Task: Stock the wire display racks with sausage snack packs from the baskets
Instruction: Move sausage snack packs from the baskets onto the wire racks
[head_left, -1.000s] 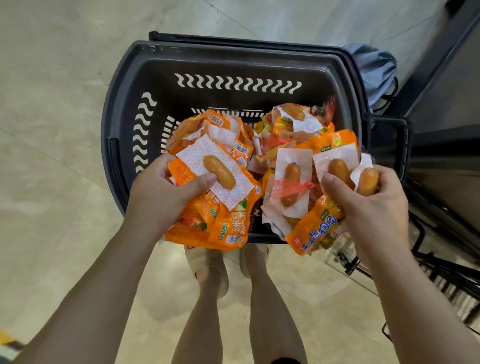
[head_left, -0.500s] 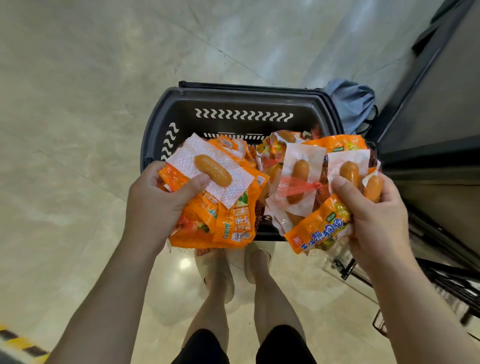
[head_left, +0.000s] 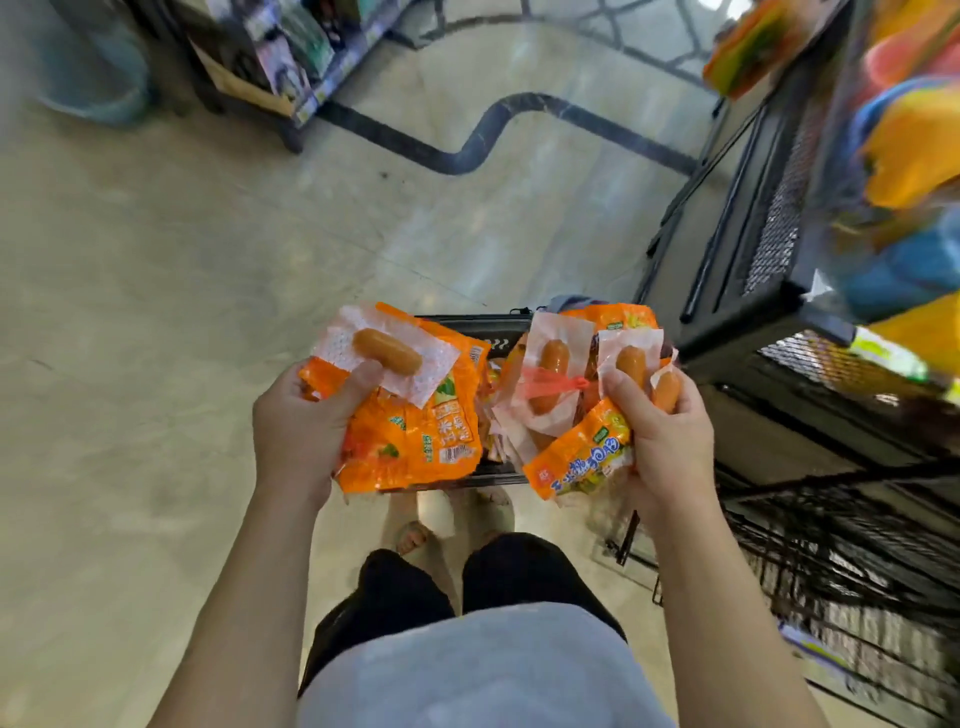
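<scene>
My left hand (head_left: 298, 431) grips a bunch of orange sausage snack packs (head_left: 415, 415), thumb pressed on the top pack with a single sausage showing through its clear window. My right hand (head_left: 670, 441) grips a second bunch of sausage packs (head_left: 571, 405), with several sausages visible. Both bunches are held above the dark plastic basket (head_left: 478, 327), which they mostly hide. The black wire display rack (head_left: 779, 249) stands to the right, its upper tiers holding blurred orange and blue packs (head_left: 909, 150).
Lower wire shelves of the rack (head_left: 831, 519) run along the right beside my legs. A dark store shelf unit (head_left: 270, 62) stands at the far left across the tiled floor. My feet stand just behind the basket.
Both hands have lifted their bunches of packs up out of the basket. My view has tilted up, bringing the wire rack and the far shelf into sight.
</scene>
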